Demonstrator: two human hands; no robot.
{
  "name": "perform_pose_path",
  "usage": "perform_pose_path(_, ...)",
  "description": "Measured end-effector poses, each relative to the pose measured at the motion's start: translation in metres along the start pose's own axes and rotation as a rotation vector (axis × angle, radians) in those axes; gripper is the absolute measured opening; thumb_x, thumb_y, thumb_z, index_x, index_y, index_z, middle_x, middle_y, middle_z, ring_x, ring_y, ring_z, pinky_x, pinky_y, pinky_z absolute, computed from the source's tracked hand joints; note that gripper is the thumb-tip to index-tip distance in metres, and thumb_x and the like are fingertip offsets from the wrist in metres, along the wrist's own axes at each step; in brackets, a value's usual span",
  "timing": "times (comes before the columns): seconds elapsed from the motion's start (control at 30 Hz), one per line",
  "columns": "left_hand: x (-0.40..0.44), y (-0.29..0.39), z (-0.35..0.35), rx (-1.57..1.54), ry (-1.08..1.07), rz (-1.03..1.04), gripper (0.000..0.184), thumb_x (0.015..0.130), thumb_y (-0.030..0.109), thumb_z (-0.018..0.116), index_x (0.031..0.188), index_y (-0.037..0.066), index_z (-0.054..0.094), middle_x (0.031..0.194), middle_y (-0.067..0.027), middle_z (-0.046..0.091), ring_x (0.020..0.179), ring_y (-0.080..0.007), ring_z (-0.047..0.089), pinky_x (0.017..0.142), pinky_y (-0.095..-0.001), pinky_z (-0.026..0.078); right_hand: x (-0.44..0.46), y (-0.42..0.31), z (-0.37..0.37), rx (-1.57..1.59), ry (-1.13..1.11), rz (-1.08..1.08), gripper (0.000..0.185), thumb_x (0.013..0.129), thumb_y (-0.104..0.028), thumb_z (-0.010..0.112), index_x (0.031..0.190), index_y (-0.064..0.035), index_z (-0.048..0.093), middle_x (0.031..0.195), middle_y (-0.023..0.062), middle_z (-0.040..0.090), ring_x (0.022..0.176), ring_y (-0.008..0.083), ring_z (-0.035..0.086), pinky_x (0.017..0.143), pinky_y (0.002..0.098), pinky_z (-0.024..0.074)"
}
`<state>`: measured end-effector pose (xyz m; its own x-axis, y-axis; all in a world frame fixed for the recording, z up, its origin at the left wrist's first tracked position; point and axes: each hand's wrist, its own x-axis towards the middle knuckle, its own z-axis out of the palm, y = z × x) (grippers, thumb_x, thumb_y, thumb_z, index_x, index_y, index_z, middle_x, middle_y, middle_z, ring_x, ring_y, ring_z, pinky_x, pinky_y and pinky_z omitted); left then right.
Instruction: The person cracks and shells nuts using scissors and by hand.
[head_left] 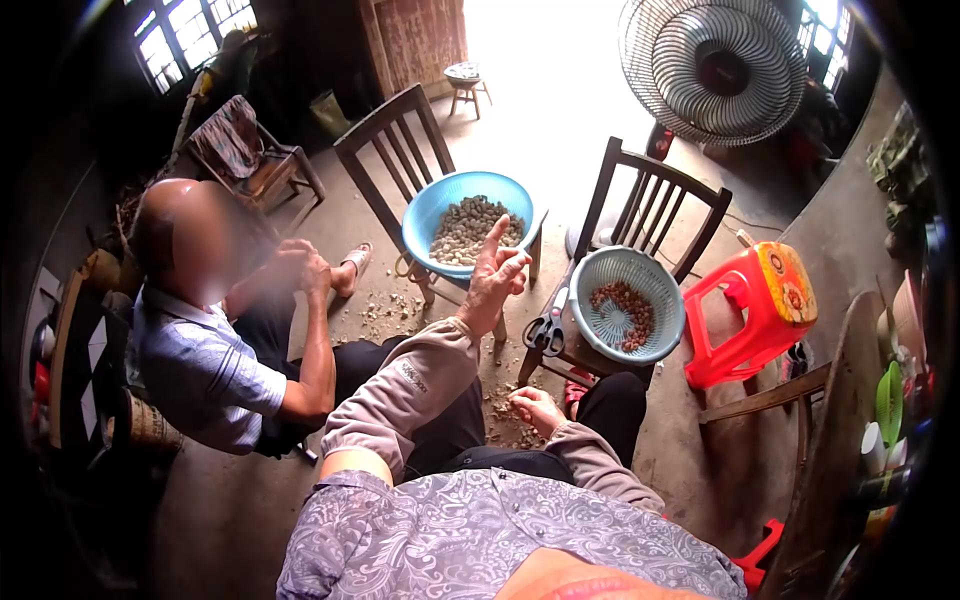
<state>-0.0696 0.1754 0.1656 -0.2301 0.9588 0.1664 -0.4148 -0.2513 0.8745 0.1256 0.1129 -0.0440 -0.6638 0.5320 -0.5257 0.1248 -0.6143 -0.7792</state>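
Observation:
My left hand (489,284) is raised at the near edge of a blue plastic basin (424,205), its index finger stretched out and nothing visible in it. The basin holds a heap of pale brown nuts in their shells (472,222), which look like peanuts. Low over my lap, my right hand (540,409) has its fingers curled together; whatever they hold is too small to make out. Beyond it, a grey-blue plastic colander (668,310) contains reddish-brown kernels (637,311). A pair of scissors (546,333) hangs or rests beside the colander.
Wooden chairs (408,160) (668,205) carry the basin and colander. Broken shells (393,312) litter the floor. At left another person (215,340) sits with hands together. A red stool (720,340) and a large fan (715,75) stand at right.

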Motion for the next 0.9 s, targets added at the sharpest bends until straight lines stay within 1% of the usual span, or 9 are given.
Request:
perform_pose_path(0.07, 0.000, -0.005, -0.002, 0.018, 0.002, -0.015, 0.073, 0.087, 0.009, 0.056, 0.145, 0.015, 0.012, 0.089, -0.0050, 0.053, 0.060, -0.0053, 0.047, 0.051, -0.0183, 0.040, 0.001, 0.002, -0.002, 0.010, -0.003, -0.018, 0.014, 0.088, -0.019, 0.059, 0.095, -0.0075, 0.060, 0.078, -0.0003, 0.062, 0.061, 0.0052, 0.053, 0.049, 0.0190, 0.0368)
perform_pose_path(0.23, -0.008, -0.010, -0.006, 0.047, 0.021, -0.030, 0.073, 0.087, 0.007, 0.054, 0.145, 0.010, 0.010, 0.088, -0.0047, 0.052, 0.060, -0.0051, 0.046, 0.050, -0.0184, 0.039, 0.000, 0.003, -0.003, 0.039, -0.009, 0.000, 0.013, 0.088, -0.017, 0.058, 0.096, -0.0075, 0.060, 0.078, 0.0008, 0.062, 0.059, 0.0051, 0.051, 0.048, 0.0190, 0.0363)
perform_pose_path(0.33, -0.013, -0.021, -0.016, 0.082, 0.057, -0.061, 0.072, 0.088, 0.010, 0.054, 0.145, 0.011, 0.010, 0.092, -0.0070, 0.052, 0.059, -0.0050, 0.046, 0.051, -0.0183, 0.040, 0.006, 0.007, -0.005, 0.053, -0.006, 0.003, 0.012, 0.089, -0.017, 0.057, 0.097, -0.0073, 0.059, 0.078, 0.0017, 0.063, 0.055, 0.0048, 0.048, 0.047, 0.0192, 0.0357)
perform_pose_path(0.47, -0.020, -0.026, -0.023, 0.085, 0.079, -0.104, 0.069, 0.089, 0.009, 0.053, 0.144, 0.012, 0.012, 0.094, -0.0070, 0.050, 0.059, -0.0045, 0.046, 0.051, -0.0179, 0.040, 0.011, 0.013, -0.008, 0.057, 0.010, -0.006, 0.012, 0.089, -0.016, 0.055, 0.097, -0.0070, 0.059, 0.077, 0.0026, 0.063, 0.052, 0.0045, 0.044, 0.046, 0.0196, 0.0350)
perform_pose_path(0.6, -0.020, -0.028, -0.027, 0.069, 0.071, -0.094, 0.069, 0.089, 0.011, 0.054, 0.144, 0.012, 0.013, 0.094, -0.0070, 0.049, 0.058, -0.0044, 0.046, 0.051, -0.0183, 0.040, 0.004, 0.004, -0.002, 0.073, 0.002, -0.002, 0.013, 0.090, -0.016, 0.054, 0.099, -0.0066, 0.058, 0.079, 0.0043, 0.064, 0.051, 0.0043, 0.043, 0.045, 0.0201, 0.0332)
perform_pose_path(0.7, -0.019, -0.033, -0.032, 0.053, 0.103, -0.096, 0.070, 0.088, 0.012, 0.056, 0.144, 0.012, 0.012, 0.094, -0.0072, 0.050, 0.058, -0.0044, 0.047, 0.051, -0.0182, 0.041, 0.008, 0.007, -0.003, 0.040, 0.023, -0.024, 0.014, 0.091, -0.017, 0.053, 0.100, -0.0067, 0.058, 0.081, 0.0052, 0.065, 0.050, 0.0042, 0.042, 0.045, 0.0202, 0.0329)
perform_pose_path(0.8, -0.019, -0.033, -0.037, 0.039, 0.122, -0.095, 0.071, 0.088, 0.012, 0.056, 0.144, 0.012, 0.012, 0.094, -0.0074, 0.050, 0.058, -0.0046, 0.048, 0.050, -0.0179, 0.041, 0.006, 0.006, -0.003, 0.058, 0.033, -0.016, 0.014, 0.091, -0.018, 0.053, 0.099, -0.0067, 0.058, 0.081, 0.0054, 0.065, 0.050, 0.0043, 0.042, 0.046, 0.0203, 0.0333)
perform_pose_path(0.83, -0.020, -0.031, -0.033, 0.032, 0.145, -0.083, 0.069, 0.087, 0.009, 0.054, 0.143, 0.010, 0.014, 0.090, -0.0054, 0.050, 0.056, -0.0048, 0.046, 0.048, -0.0173, 0.038, 0.005, 0.005, -0.003, 0.057, 0.016, -0.005, 0.016, 0.092, -0.019, 0.052, 0.101, -0.0068, 0.058, 0.082, 0.0052, 0.065, 0.052, 0.0047, 0.043, 0.047, 0.0201, 0.0338)
perform_pose_path(0.9, -0.019, -0.033, -0.037, 0.025, 0.173, -0.074, 0.069, 0.087, 0.009, 0.054, 0.143, 0.011, 0.014, 0.091, -0.0058, 0.051, 0.056, -0.0046, 0.046, 0.047, -0.0170, 0.038, 0.005, 0.004, -0.004, 0.051, -0.021, 0.001, 0.017, 0.093, -0.018, 0.050, 0.104, -0.0066, 0.057, 0.084, 0.0051, 0.065, 0.056, 0.0059, 0.049, 0.050, 0.0200, 0.0370)
